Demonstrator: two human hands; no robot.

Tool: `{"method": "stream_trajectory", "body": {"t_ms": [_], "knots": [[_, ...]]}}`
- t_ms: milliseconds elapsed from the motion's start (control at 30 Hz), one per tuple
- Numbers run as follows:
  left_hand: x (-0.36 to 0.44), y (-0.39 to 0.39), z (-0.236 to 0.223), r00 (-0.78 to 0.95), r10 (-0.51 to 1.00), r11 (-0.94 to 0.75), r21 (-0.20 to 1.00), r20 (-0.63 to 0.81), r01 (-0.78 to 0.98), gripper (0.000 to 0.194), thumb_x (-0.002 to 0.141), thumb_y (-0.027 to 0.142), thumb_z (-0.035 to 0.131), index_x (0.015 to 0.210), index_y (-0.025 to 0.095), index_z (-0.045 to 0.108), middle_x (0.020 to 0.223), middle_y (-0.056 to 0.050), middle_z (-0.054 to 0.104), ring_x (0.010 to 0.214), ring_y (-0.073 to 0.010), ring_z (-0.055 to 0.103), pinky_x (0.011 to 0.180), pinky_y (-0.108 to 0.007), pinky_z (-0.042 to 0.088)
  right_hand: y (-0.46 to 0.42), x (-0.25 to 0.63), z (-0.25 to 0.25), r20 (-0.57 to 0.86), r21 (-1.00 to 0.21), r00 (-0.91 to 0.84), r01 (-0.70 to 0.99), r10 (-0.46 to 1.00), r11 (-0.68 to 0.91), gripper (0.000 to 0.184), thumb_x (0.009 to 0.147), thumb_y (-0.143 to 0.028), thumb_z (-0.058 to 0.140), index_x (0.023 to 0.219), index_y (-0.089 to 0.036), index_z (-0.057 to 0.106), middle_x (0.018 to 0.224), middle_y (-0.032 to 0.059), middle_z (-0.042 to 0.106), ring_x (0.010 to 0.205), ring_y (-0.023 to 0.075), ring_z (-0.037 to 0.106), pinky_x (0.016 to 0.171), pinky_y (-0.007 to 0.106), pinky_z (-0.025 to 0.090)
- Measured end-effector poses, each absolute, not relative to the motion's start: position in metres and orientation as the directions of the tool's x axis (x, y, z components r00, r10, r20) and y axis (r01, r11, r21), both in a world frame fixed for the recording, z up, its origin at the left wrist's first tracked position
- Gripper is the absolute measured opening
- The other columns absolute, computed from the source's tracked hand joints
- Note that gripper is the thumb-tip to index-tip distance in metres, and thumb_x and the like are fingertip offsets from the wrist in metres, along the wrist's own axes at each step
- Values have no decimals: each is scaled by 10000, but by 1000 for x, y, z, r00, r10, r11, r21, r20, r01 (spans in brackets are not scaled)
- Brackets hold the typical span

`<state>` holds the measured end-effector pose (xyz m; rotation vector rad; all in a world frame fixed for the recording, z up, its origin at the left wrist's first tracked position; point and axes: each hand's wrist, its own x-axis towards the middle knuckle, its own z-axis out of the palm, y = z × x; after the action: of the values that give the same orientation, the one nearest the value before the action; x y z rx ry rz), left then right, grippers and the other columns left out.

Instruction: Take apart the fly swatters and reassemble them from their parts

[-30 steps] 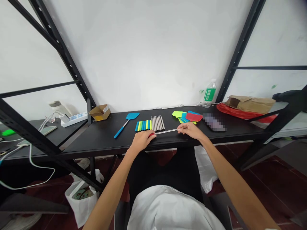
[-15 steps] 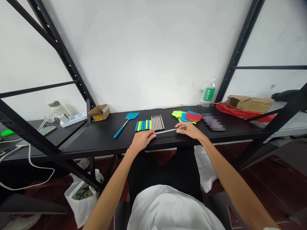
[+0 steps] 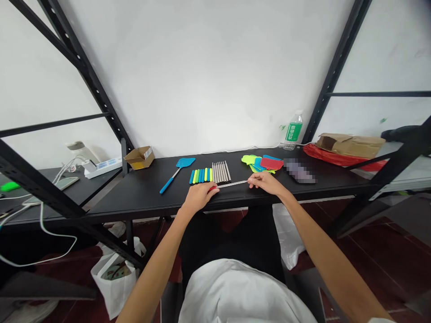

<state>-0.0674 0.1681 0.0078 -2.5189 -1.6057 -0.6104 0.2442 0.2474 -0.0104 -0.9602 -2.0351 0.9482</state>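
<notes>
My left hand [image 3: 201, 194] is closed around a red handle, of which only a bit shows at the fingertips. From it a thin metal rod [image 3: 233, 184] runs right to my right hand [image 3: 264, 181], whose fingers pinch its far end. Just beyond lie a row of blue and yellow-green handles [image 3: 201, 176] and several bare metal rods [image 3: 221, 172] side by side. Past my right hand is a loose pile of flat blue, yellow-green and red spatula heads [image 3: 272, 163]. A whole blue spatula [image 3: 173, 176] lies to the left.
A small open cardboard box [image 3: 139, 158] sits at the table's back left. A water bottle [image 3: 294, 131] stands by the wall at right, near a blurred-out object [image 3: 299, 171] and a cardboard piece on red plastic [image 3: 346, 152]. Black rack posts [image 3: 332, 72] flank the table [image 3: 134, 197].
The fingers of my right hand have closed more tightly at the rod's end. My left hand and the things on the table have stayed in place.
</notes>
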Motion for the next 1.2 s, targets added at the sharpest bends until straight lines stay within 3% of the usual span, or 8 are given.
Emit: {"method": "stream_trajectory", "body": {"t_ms": [100, 267, 567, 767, 933, 1200], "knots": [[-68, 168, 8, 369, 849, -445, 136, 378, 885, 347, 1020, 488, 373, 1047, 279, 649, 991, 5, 745, 895, -210, 673, 633, -267, 372, 245, 243, -9, 264, -846, -475, 304, 839, 438, 341, 798, -475, 699, 987, -193, 671, 795, 44, 716, 698, 179, 630, 641, 304, 461], [-68, 168, 8, 375, 845, -451, 131, 382, 883, 345, 1018, 494, 377, 1044, 281, 647, 981, 13, 745, 883, -209, 672, 627, -272, 362, 244, 243, -10, 298, -847, -487, 261, 821, 462, 264, 781, -440, 716, 826, -190, 643, 755, 29, 673, 662, 158, 599, 635, 301, 451], [-67, 168, 8, 368, 854, -442, 141, 367, 886, 354, 1011, 499, 387, 1051, 271, 654, 997, -5, 747, 896, -213, 674, 638, -270, 376, 247, 244, -11, 273, -803, -504, 351, 820, 483, 374, 850, -545, 615, 760, -184, 656, 706, 54, 698, 641, 172, 591, 626, 309, 444], [-68, 168, 8, 368, 849, -447, 144, 379, 883, 339, 1011, 496, 393, 1041, 277, 650, 963, 4, 746, 866, -209, 675, 621, -268, 366, 245, 242, -10, 259, -835, -499, 315, 827, 451, 352, 784, -502, 704, 957, -199, 657, 767, 35, 714, 704, 187, 629, 672, 312, 449], [-68, 169, 6, 369, 849, -448, 143, 379, 883, 341, 1010, 499, 396, 1047, 280, 654, 979, 2, 746, 878, -207, 676, 637, -263, 386, 244, 242, -9, 302, -814, -501, 307, 811, 493, 279, 773, -456, 720, 840, -198, 639, 764, 18, 676, 703, 172, 613, 684, 307, 450], [-68, 169, 7, 363, 856, -436, 139, 368, 889, 362, 1006, 514, 391, 1064, 274, 657, 999, -11, 749, 897, -213, 680, 652, -263, 399, 245, 242, -10, 277, -810, -510, 333, 815, 483, 303, 840, -482, 641, 825, -182, 680, 753, 54, 701, 667, 172, 601, 639, 302, 449]]}}
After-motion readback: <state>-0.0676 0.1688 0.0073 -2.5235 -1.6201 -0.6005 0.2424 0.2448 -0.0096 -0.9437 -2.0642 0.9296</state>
